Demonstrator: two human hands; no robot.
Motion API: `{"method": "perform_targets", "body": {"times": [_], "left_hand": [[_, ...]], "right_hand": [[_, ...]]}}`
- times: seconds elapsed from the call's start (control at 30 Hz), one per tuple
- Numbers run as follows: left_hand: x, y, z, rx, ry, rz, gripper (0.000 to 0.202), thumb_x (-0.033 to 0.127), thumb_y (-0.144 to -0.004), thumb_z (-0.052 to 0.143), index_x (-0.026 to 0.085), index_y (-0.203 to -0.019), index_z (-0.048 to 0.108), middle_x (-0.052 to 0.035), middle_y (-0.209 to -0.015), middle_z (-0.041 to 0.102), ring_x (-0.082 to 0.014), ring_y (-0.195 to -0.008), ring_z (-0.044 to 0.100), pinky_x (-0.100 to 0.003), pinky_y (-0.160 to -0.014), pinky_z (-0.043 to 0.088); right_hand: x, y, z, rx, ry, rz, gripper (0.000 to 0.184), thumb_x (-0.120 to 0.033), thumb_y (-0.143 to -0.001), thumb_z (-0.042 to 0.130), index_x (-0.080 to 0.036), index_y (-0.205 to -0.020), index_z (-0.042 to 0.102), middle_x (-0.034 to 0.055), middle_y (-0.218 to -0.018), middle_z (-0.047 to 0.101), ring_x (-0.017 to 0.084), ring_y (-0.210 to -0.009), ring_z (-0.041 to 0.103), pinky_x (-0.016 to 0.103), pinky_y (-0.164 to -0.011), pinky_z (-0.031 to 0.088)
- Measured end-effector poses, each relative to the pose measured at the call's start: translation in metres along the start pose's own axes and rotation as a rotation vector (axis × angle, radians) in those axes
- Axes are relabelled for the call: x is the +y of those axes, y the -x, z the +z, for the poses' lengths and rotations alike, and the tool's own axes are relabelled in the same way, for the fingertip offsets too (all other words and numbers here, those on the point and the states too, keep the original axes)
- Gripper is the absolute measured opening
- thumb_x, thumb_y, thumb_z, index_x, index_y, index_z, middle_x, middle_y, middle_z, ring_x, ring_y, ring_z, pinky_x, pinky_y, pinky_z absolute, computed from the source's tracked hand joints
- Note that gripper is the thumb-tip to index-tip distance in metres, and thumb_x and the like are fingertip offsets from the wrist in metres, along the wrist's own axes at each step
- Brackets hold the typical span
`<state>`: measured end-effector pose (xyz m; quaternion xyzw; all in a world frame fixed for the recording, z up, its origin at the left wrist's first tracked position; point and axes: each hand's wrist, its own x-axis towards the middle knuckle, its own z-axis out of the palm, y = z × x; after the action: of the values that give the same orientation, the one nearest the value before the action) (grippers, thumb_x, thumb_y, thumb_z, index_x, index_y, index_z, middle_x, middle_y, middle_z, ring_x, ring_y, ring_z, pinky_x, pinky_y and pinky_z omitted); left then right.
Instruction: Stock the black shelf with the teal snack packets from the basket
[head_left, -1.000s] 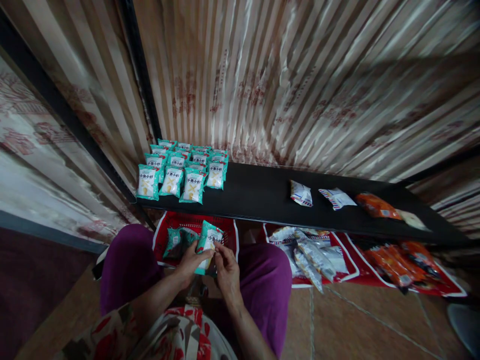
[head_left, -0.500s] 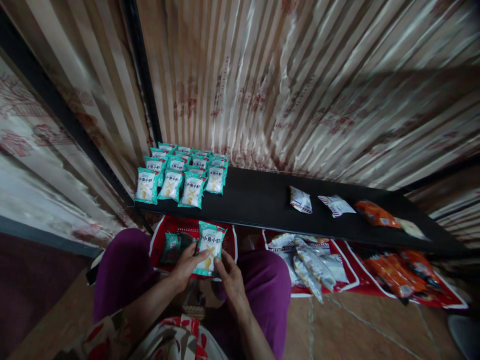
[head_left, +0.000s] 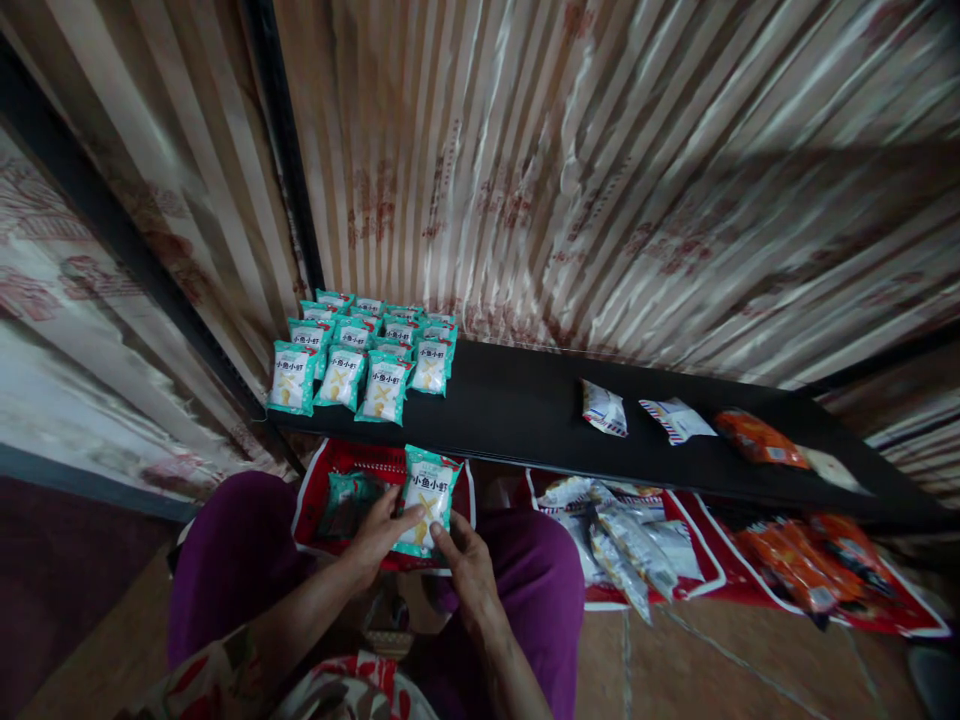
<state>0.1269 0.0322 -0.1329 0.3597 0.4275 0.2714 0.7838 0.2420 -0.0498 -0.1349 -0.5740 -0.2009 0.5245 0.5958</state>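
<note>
Between my two hands I hold a teal and white snack bag (head_left: pixel 428 497), upright with its printed front showing. My left hand (head_left: pixel 382 535) grips its left side, thumb across the front. My right hand (head_left: pixel 466 560) is closed on the lower right edge. Beneath the held bag is a red basket (head_left: pixel 310 500) with more teal snack bags (head_left: pixel 346 503) inside, partly hidden by my left hand. Just beyond, rows of matching snack bags (head_left: pixel 382 385) stand at the left end of a black shelf (head_left: pixel 510 405).
Two white striped bags (head_left: pixel 604 408) and an orange bag (head_left: pixel 761 438) lie farther right on the shelf. Below it, a second red basket (head_left: pixel 712 570) holds silvery bags (head_left: pixel 637 545), and another holds orange bags (head_left: pixel 795 565). A striped curtain (head_left: pixel 525 200) hangs behind the shelf.
The held snack bag and both hands have shifted slightly right in view. My grip stays the same, and the bags on the shelf keep their arrangement.
</note>
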Motion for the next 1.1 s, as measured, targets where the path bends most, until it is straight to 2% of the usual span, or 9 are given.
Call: {"method": "perform_targets", "body": {"times": [0.2, 0.37, 0.47, 0.67, 0.77, 1.0, 1.1], "left_hand": [[-0.010, -0.012, -0.002, 0.047, -0.086, 0.077, 0.064, 0.047, -0.057, 0.079, 0.014, -0.107, 0.056, -0.0146, -0.111, 0.066, -0.0301, -0.103, 0.062, -0.039, -0.085, 0.050], [-0.010, -0.018, 0.001, 0.028, -0.122, 0.147, 0.065, 0.032, -0.055, 0.081, 0.015, -0.112, 0.056, -0.0126, -0.114, 0.066, -0.0290, -0.108, 0.060, -0.039, -0.093, 0.046], [-0.008, -0.023, 0.004, 0.016, -0.133, 0.146, 0.062, 0.026, -0.058, 0.079, 0.015, -0.114, 0.055, -0.0118, -0.111, 0.067, -0.0275, -0.104, 0.062, -0.038, -0.092, 0.048], [-0.002, -0.035, 0.007, 0.072, -0.176, 0.152, 0.054, 0.020, -0.062, 0.076, 0.015, -0.112, 0.055, -0.0124, -0.115, 0.065, -0.0266, -0.107, 0.061, -0.037, -0.091, 0.048], [0.005, -0.036, 0.011, 0.038, -0.174, 0.139, 0.050, 0.020, -0.065, 0.075, 0.016, -0.111, 0.056, -0.0104, -0.114, 0.066, -0.0253, -0.106, 0.061, -0.036, -0.091, 0.048], [0.016, -0.041, 0.015, -0.013, -0.215, 0.162, 0.049, 0.023, -0.068, 0.072, 0.016, -0.114, 0.055, -0.0119, -0.118, 0.063, -0.0249, -0.107, 0.060, -0.038, -0.095, 0.046], [0.016, -0.045, 0.014, 0.026, -0.272, 0.180, 0.051, 0.022, -0.069, 0.072, 0.015, -0.116, 0.055, -0.0128, -0.121, 0.061, -0.0246, -0.110, 0.058, -0.038, -0.097, 0.044]], "right_hand": [[0.004, -0.006, -0.004, 0.024, 0.028, -0.006, 0.050, -0.047, -0.070, 0.071, -0.017, -0.108, 0.065, 0.0074, -0.096, 0.072, 0.025, -0.084, 0.067, 0.039, -0.082, 0.051], [-0.003, -0.016, -0.011, 0.013, 0.096, -0.054, 0.050, -0.046, -0.073, 0.068, -0.017, -0.114, 0.062, 0.0071, -0.101, 0.072, 0.024, -0.087, 0.066, 0.037, -0.083, 0.051], [-0.008, -0.022, -0.016, -0.018, 0.146, -0.063, 0.050, -0.047, -0.074, 0.067, -0.017, -0.114, 0.062, 0.0069, -0.101, 0.071, 0.024, -0.087, 0.066, 0.037, -0.083, 0.051], [-0.022, -0.030, -0.019, -0.074, 0.133, -0.036, 0.054, -0.041, -0.068, 0.074, -0.021, -0.116, 0.061, 0.0046, -0.106, 0.070, 0.025, -0.094, 0.065, 0.040, -0.089, 0.049], [-0.028, -0.034, -0.017, -0.057, 0.126, -0.019, 0.051, -0.041, -0.066, 0.074, -0.019, -0.111, 0.064, 0.0061, -0.105, 0.071, 0.027, -0.097, 0.064, 0.042, -0.089, 0.049], [-0.031, -0.048, -0.017, 0.034, 0.136, -0.059, 0.045, -0.040, -0.066, 0.073, -0.018, -0.104, 0.066, 0.0055, -0.097, 0.073, 0.025, -0.089, 0.066, 0.042, -0.087, 0.049], [-0.029, -0.056, -0.019, 0.051, 0.163, -0.084, 0.045, -0.041, -0.067, 0.072, -0.018, -0.105, 0.065, 0.0054, -0.097, 0.072, 0.025, -0.088, 0.066, 0.041, -0.086, 0.050]]}}
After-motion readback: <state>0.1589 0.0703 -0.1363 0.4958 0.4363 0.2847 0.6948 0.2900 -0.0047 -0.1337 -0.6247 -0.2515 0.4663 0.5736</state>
